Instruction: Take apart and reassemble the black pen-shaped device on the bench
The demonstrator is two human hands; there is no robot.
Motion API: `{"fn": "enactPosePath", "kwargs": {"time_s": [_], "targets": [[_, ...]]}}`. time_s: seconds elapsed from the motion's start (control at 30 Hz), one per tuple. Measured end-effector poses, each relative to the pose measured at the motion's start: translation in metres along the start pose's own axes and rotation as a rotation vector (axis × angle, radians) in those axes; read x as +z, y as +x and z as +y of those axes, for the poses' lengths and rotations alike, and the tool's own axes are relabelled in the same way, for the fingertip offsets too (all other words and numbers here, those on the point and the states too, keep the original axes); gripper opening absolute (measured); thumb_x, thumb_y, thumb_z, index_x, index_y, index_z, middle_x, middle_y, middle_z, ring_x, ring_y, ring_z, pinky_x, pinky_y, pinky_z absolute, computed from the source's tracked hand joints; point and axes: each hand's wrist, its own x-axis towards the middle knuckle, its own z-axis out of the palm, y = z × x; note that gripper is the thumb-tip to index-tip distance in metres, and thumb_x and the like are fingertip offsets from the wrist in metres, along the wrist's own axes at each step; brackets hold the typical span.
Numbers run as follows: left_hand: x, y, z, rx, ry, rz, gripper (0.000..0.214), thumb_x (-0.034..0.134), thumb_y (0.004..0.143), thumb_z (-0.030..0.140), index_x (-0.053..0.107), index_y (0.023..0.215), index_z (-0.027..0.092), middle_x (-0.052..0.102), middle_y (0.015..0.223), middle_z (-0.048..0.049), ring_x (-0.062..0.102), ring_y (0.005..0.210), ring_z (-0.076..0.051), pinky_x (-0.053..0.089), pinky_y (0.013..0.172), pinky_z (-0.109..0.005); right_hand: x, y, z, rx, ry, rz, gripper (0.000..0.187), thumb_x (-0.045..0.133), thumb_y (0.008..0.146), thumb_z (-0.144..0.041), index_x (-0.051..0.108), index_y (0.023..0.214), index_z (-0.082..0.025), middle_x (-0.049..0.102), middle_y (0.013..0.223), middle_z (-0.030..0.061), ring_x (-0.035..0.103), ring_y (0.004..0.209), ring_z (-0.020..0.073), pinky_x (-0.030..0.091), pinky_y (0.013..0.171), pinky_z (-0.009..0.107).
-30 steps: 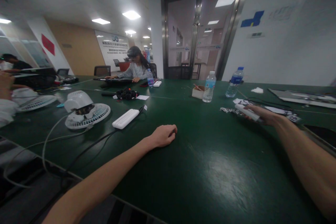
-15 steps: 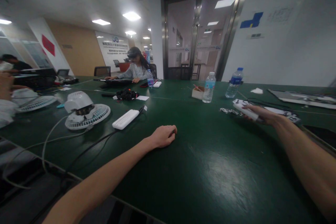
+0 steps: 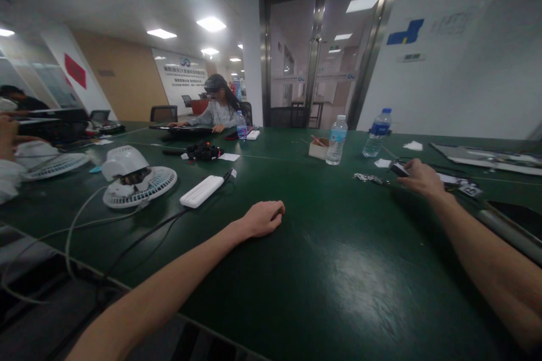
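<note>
On the green table [image 3: 296, 271], my left hand [image 3: 265, 218] rests in a loose curl, the thumb against the fingers and nothing visible in it. My right hand [image 3: 423, 176] reaches out to the right side of the table. Its fingers are closed on a small dark object [image 3: 399, 168] whose kind I cannot make out. Just left of that hand lie small metal parts [image 3: 367, 178] and a piece of white paper [image 3: 382, 163]. Behind its wrist are a white-and-dark item and a tag with print [image 3: 470, 189], partly hidden.
Two water bottles, one clear [image 3: 336, 141] and one blue-labelled [image 3: 377, 133], stand beyond, near a small box [image 3: 318, 148]. At left are a white power strip [image 3: 202, 191], a partly dismantled fan [image 3: 139, 183] and trailing cables. A co-worker [image 3: 218, 107] sits across the table.
The white box-like object that my right hand held is no longer seen in it; that hand now grips a small dark object, its back turned more upward. My left hand has stayed put.
</note>
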Motion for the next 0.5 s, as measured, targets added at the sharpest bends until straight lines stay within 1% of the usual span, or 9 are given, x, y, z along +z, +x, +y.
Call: {"fn": "enactPosePath", "kwargs": {"time_s": [0.13, 0.27, 0.43, 0.5], "targets": [[0.001, 0.001, 0.000, -0.002, 0.004, -0.009, 0.016, 0.041, 0.086, 0.023, 0.052, 0.097, 0.017, 0.058, 0.084, -0.0037, 0.054, 0.073, -0.015, 0.043, 0.065, -0.026, 0.003, -0.011, -0.005, -0.049, -0.153, 0.079, 0.039, 0.056, 0.080, -0.036, 0.045, 0.114, -0.019, 0.054, 0.113, 0.0166, 0.054, 0.102, 0.0294, 0.041, 0.070, 0.032], [0.002, 0.001, -0.001, -0.003, 0.025, 0.016, 0.015, 0.043, 0.085, 0.021, 0.052, 0.096, 0.017, 0.058, 0.084, -0.0032, 0.054, 0.074, -0.015, 0.042, 0.066, -0.026, 0.012, -0.011, -0.005, -0.110, -0.260, 0.028, 0.036, 0.055, 0.082, -0.031, 0.047, 0.114, -0.018, 0.055, 0.113, 0.0161, 0.054, 0.102, 0.0283, 0.040, 0.071, 0.031], [0.002, 0.001, 0.000, -0.014, -0.003, 0.004, 0.015, 0.043, 0.086, 0.021, 0.052, 0.098, 0.017, 0.058, 0.085, -0.0028, 0.054, 0.073, -0.014, 0.042, 0.067, -0.025, 0.017, -0.006, 0.001, -0.114, -0.238, 0.037, 0.039, 0.059, 0.079, -0.032, 0.049, 0.114, -0.017, 0.057, 0.112, 0.0172, 0.055, 0.101, 0.0291, 0.040, 0.070, 0.032], [0.001, 0.001, 0.000, -0.020, -0.007, -0.008, 0.016, 0.043, 0.086, 0.022, 0.052, 0.098, 0.017, 0.058, 0.084, -0.0027, 0.054, 0.073, -0.014, 0.042, 0.066, -0.025, 0.018, -0.005, 0.002, -0.111, -0.194, 0.078, 0.039, 0.061, 0.077, -0.032, 0.051, 0.111, -0.016, 0.059, 0.109, 0.0181, 0.056, 0.098, 0.0297, 0.040, 0.068, 0.033]]}}
